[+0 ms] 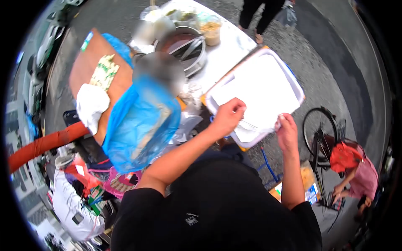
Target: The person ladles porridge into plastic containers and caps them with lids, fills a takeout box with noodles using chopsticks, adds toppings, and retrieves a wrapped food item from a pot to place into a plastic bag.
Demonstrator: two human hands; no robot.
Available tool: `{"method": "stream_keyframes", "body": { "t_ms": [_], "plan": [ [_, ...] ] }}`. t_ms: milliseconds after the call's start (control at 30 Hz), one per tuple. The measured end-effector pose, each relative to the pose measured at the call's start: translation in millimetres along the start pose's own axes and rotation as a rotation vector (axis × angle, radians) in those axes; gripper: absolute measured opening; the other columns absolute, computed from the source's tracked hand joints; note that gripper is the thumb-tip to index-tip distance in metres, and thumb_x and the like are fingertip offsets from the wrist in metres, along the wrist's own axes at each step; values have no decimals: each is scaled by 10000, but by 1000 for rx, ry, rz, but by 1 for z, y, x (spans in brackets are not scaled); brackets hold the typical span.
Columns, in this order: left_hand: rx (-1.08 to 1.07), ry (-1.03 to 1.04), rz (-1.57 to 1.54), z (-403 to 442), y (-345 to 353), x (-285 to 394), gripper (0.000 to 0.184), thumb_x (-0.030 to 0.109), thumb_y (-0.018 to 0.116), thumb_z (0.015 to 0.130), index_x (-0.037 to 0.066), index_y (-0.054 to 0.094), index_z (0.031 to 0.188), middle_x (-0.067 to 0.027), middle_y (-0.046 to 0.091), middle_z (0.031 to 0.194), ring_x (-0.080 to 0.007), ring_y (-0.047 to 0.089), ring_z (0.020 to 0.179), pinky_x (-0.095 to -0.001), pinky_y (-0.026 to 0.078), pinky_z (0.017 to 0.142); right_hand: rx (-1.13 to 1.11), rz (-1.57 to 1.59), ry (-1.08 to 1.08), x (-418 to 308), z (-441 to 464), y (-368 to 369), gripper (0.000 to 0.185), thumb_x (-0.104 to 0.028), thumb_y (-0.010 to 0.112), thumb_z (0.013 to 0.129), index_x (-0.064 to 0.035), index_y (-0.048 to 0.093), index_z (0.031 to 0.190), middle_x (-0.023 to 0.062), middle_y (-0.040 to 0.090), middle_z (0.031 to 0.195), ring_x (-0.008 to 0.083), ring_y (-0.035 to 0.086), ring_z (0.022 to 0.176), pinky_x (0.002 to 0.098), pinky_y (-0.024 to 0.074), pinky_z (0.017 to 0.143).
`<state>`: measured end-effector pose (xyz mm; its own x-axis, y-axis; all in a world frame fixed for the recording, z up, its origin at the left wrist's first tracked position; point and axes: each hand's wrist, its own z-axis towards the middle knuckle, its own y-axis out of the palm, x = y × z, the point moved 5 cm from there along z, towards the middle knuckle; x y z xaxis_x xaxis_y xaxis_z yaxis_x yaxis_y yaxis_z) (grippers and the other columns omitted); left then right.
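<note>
A white plastic tub [298, 90] stands in front of me, with a bright white sheet [255, 83] spread across it. Over the tub's left near part is my left hand [229, 116], its fingers curled together; what they hold, if anything, I cannot make out. My right hand [287, 133] is at the near right side of the tub. Its thumb and fingers are pinched at the sheet's edge, with a bit of white showing at the fingertips.
Left are a brown board [83, 62] bearing food pieces [104, 72], a white cloth [92, 104] and a blue plastic bag [142, 121]. Behind stand a metal pot [199, 62] with utensils and a tub of chopped food [210, 33]. A bicycle [320, 138] and other people are at right.
</note>
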<state>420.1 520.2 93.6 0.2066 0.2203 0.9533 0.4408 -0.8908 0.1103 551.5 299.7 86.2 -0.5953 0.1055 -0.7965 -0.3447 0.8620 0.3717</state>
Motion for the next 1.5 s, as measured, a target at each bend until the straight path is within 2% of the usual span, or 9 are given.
{"method": "stream_keyframes", "body": {
  "t_ms": [200, 367, 467, 567, 900, 1000, 1200, 1333, 1500],
  "plan": [
    [-168, 124, 339, -2, -43, 26, 210, 169, 687, 963, -20, 647, 1046, -90, 668, 884, -159, 638, 822, -319, 522, 709, 79, 39, 11, 16, 5, -15, 149, -69, 650, 975, -44, 603, 1113, -12, 588, 896, 91, 524, 756, 225, 451, 684],
    [366, 563, 830, -1, -260, 51, 174, 91, 681, 894, 3, 679, 1045, -169, 666, 965, -339, 674, 895, -424, 546, 796, 194, -142, -11, 27, -14, 1, 269, -81, 682, 958, -74, 611, 1218, -32, 612, 955, 73, 524, 757, 229, 456, 703],
    [770, 485, 1194, -18, -437, 42, 239, 113, 615, 895, -14, 650, 1094, -230, 617, 1029, -418, 596, 1000, -498, 502, 861, 270, -265, -61, 29, -23, 10, 285, -102, 692, 956, -81, 611, 1228, -43, 618, 934, 55, 521, 748, 226, 439, 663],
    [887, 121, 1516, -45, -536, 34, 191, 90, 614, 868, 13, 618, 1043, -209, 591, 1064, -400, 589, 1035, -508, 520, 846, 373, -354, -90, 36, -28, 6, 246, -115, 693, 958, -83, 618, 1190, -53, 612, 892, 46, 515, 727, 220, 418, 623],
    [723, 174, 1448, -72, -575, 28, 196, 81, 576, 841, 0, 602, 1017, -271, 613, 1020, -465, 597, 986, -536, 501, 864, 473, -334, -144, 41, -32, 9, 108, -158, 668, 986, -96, 638, 1070, -46, 583, 793, 59, 514, 666, 208, 406, 578],
    [706, 250, 1435, -69, -566, 33, 124, 81, 569, 873, -17, 591, 946, -255, 582, 900, -458, 568, 873, -517, 468, 776, 442, -413, -136, 33, -29, 16, 161, -196, 663, 979, -83, 633, 1090, 0, 659, 862, 68, 525, 702, 234, 426, 592],
    [308, 387, 445, -62, -283, 100, 109, 76, 638, 1007, 26, 662, 1101, -5, 650, 964, -43, 553, 831, -221, 460, 745, 383, -420, -134, 19, -24, 25, 156, -192, 640, 974, -66, 605, 1061, 76, 747, 998, 67, 480, 672, 242, 412, 595],
    [-177, 541, 234, -45, -51, 104, 157, -34, 656, 914, 2, 664, 1067, -79, 674, 967, -159, 646, 784, -288, 527, 713, 324, -377, -164, 20, -19, 18, 110, -147, 615, 993, -53, 598, 1046, 67, 749, 1011, 47, 477, 672, 222, 403, 601],
    [-368, 708, 879, 18, 76, 29, 159, -52, 587, 851, 12, 634, 989, -171, 627, 958, -347, 640, 905, -419, 548, 785, 268, -321, -194, 17, -11, 6, 78, -112, 604, 1007, -36, 590, 1017, 66, 748, 1006, 31, 512, 708, 213, 407, 614]
  ]
}}
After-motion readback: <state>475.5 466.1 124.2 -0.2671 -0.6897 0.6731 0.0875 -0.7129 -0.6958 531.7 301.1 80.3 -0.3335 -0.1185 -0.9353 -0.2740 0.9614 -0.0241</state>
